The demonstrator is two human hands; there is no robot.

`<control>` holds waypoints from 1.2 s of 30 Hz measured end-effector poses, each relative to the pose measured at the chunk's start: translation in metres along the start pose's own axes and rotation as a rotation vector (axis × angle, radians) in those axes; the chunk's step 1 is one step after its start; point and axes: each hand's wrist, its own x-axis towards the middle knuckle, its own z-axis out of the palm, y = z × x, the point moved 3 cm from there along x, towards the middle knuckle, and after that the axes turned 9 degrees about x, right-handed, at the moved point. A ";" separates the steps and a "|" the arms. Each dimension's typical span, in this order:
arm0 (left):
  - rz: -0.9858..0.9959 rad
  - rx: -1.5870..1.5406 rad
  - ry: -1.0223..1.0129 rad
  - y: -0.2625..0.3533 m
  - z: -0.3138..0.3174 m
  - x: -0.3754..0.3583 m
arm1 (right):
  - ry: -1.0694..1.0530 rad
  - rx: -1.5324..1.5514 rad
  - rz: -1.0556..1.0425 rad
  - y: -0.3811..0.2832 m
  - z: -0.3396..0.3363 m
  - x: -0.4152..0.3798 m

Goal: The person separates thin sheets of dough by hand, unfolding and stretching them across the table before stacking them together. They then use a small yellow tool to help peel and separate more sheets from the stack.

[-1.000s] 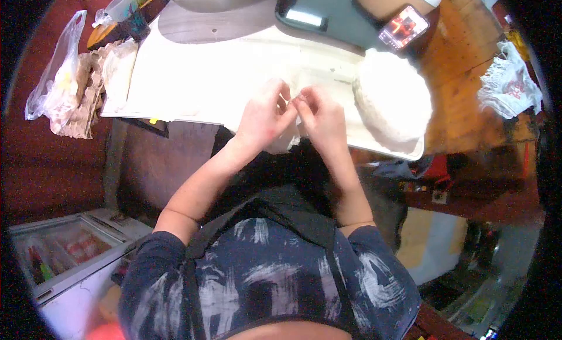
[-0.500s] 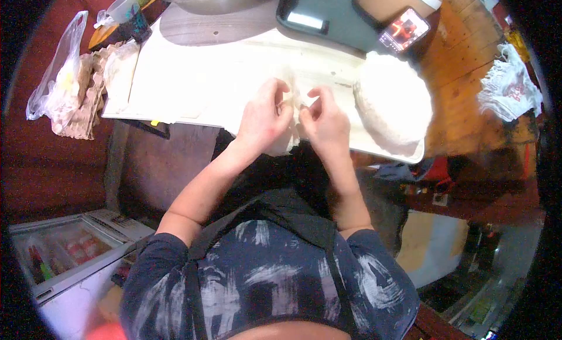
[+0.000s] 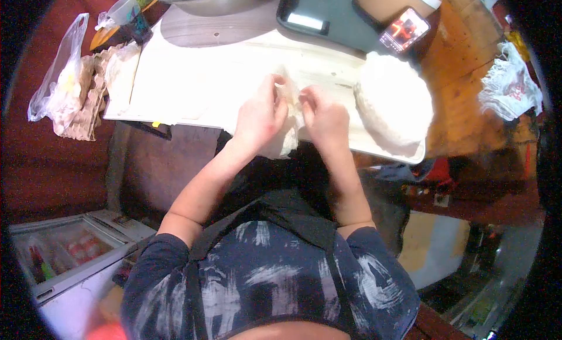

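Between my two hands, over the front part of the overexposed white board [image 3: 193, 76], is a pale, thin sheet [image 3: 288, 138] that looks like dough or wrapper; its lower end hangs over the board's front edge. My left hand [image 3: 260, 113] pinches its left side with curled fingers. Close by on the right, my right hand [image 3: 325, 116] has its fingertips pressed together at the sheet's upper right edge. Glare hides the exact outline of the sheet. A large, rounded white mass [image 3: 395, 100] lies on a white tray [image 3: 414, 158] to the right of my right hand.
Behind the board are a metal bowl [image 3: 199, 2] with pale strips, a dark scale [image 3: 328, 15] and a lit phone [image 3: 404, 30]. A plastic bag [image 3: 55, 94] and egg cartons [image 3: 88, 114] lie at left, a crumpled bag [image 3: 510, 85] at far right. A glass-topped freezer [image 3: 67, 252] stands lower left.
My left hand has shifted slightly left and my right hand's fingertips have risen a little. More of the pale sheet shows between them, its lower end further left.
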 end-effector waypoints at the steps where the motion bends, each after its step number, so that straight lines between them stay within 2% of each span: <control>1: -0.014 0.015 0.000 -0.003 0.000 0.000 | 0.028 -0.029 0.012 0.004 -0.002 0.001; 6: -0.027 -0.022 0.051 -0.008 0.002 -0.001 | 0.064 -0.063 0.088 0.007 -0.009 -0.001; 8: 0.073 -0.019 0.056 -0.009 0.003 -0.001 | 0.058 -0.088 0.094 0.006 -0.010 0.000; 10: 0.092 -0.025 0.037 -0.005 0.003 -0.005 | -0.081 0.023 0.132 0.001 -0.011 0.002; 11: 0.110 -0.031 0.016 -0.002 0.004 -0.007 | -0.077 0.023 0.133 0.003 -0.010 0.003; 13: 0.157 0.014 0.033 -0.001 0.008 -0.009 | 0.021 0.082 -0.034 0.001 -0.007 0.005; 14: 0.200 0.057 0.052 0.000 0.008 -0.010 | 0.023 0.081 -0.034 0.001 -0.006 0.005; 16: 0.180 0.014 0.094 0.005 0.006 -0.010 | -0.059 0.013 -0.118 -0.005 -0.004 0.006; 18: 0.156 -0.029 0.135 0.009 0.000 -0.009 | -0.053 0.037 -0.136 -0.009 -0.003 0.004; 20: 0.078 0.035 0.001 0.011 -0.003 -0.007 | -0.046 0.059 -0.151 -0.009 -0.003 0.003; 23: 0.010 0.083 -0.097 0.006 -0.001 -0.006 | -0.016 -0.003 -0.131 -0.002 -0.003 0.004; 27: -0.001 0.086 -0.046 -0.005 0.000 -0.002 | 0.085 -0.054 -0.031 0.011 -0.013 0.008; 29: 0.109 -0.010 0.091 -0.014 0.002 0.001 | 0.109 -0.075 0.031 0.016 -0.017 0.009; 32: 0.062 -0.098 0.042 -0.009 -0.001 0.000 | 0.133 -0.118 0.035 0.019 -0.018 0.008; 36: 0.056 -0.051 -0.027 0.000 -0.002 -0.005 | 0.007 -0.015 -0.024 0.005 -0.016 0.008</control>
